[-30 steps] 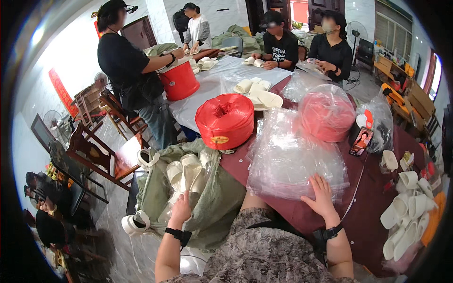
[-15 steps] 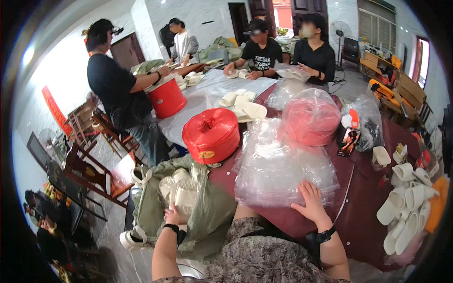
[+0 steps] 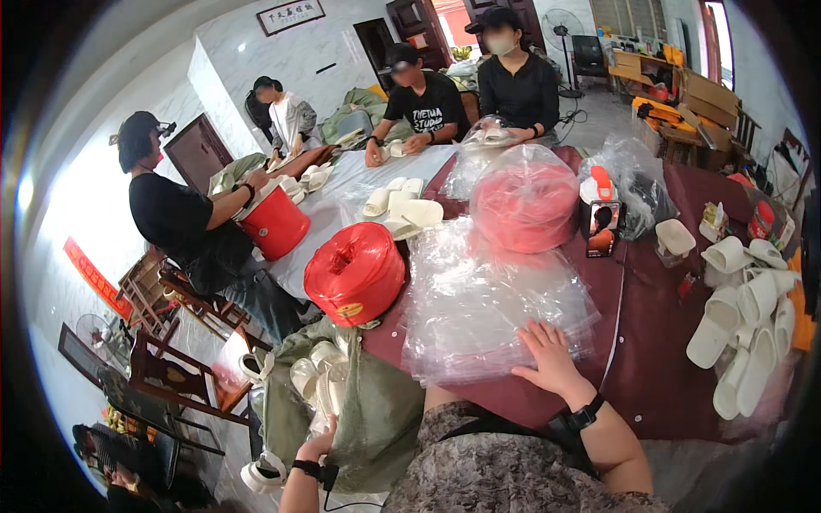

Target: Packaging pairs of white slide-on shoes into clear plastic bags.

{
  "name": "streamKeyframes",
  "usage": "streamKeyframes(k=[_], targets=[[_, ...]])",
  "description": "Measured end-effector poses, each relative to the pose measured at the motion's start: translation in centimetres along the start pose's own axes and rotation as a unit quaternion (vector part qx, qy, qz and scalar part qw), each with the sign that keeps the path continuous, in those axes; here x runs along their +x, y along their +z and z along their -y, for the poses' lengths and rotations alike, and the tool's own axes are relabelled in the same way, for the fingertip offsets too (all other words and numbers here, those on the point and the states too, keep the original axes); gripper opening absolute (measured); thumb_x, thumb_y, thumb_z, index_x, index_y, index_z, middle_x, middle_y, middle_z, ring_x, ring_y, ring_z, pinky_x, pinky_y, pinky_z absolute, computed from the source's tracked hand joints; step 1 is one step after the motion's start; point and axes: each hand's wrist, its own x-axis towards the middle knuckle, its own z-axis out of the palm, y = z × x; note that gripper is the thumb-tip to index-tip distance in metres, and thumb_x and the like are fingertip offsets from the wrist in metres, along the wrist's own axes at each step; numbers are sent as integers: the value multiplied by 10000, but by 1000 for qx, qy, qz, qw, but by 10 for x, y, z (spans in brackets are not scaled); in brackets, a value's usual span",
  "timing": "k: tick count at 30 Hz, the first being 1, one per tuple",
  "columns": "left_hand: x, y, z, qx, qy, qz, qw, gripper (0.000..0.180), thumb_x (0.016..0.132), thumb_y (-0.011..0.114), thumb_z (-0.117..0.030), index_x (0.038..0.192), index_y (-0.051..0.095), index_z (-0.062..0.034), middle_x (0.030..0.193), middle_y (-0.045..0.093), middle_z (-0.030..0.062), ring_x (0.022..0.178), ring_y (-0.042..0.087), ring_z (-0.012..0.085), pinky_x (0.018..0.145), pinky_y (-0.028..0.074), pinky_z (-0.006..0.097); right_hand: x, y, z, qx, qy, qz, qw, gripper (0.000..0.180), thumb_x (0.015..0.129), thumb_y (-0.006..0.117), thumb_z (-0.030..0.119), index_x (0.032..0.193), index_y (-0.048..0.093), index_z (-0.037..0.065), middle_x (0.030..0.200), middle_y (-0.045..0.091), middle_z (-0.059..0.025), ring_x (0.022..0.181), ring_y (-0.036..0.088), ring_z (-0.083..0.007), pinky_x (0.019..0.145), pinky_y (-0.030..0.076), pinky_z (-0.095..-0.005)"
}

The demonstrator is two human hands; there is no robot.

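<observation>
- The right hand (image 3: 552, 366) lies palm down with its fingers (image 3: 536, 335) spread over the near right edge of a stack of clear plastic bags (image 3: 479, 312).
- The left hand (image 3: 317, 445) is at the green sack (image 3: 376, 419), its fingers pointing up just beside the white slippers (image 3: 330, 386) inside; whether they pinch anything, I cannot tell.
- The bags lie flat on the maroon-covered surface (image 3: 487, 402), in front of the person; the sack stands open to their left.
- A red roll of twine (image 3: 355, 269) sits beyond the sack, left of the bags.
- Past the bags is a second red roll (image 3: 523, 205) in clear plastic, with a phone (image 3: 604, 227) propped to its right.
- More white slippers lie in a pile (image 3: 742, 329) at the far right.
</observation>
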Motion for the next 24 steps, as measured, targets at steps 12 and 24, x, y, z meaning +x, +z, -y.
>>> streamKeyframes(k=[12, 24], targets=[[-122, -110, -217, -104, -198, -77, 972, 702, 933, 492, -603, 1115, 670, 52, 1081, 684, 266, 1090, 631, 401, 955, 470, 417, -4, 4, -11, -3, 6, -10, 1000, 812, 804, 725, 463, 1452, 422, 78, 1545, 331, -178, 1441, 259, -384, 1174, 168, -562], [-111, -123, -234, -83, -93, -211, 969, 850, 809, 659, -649, 1276, 561, 54, 1183, 626, 283, 1137, 594, 409, 983, 462, 442, -4, 0, -9, 2, 17, -9, 1000, 813, 791, 731, 458, 1444, 431, 78, 1546, 333, -174, 1443, 261, -387, 1174, 162, -560]])
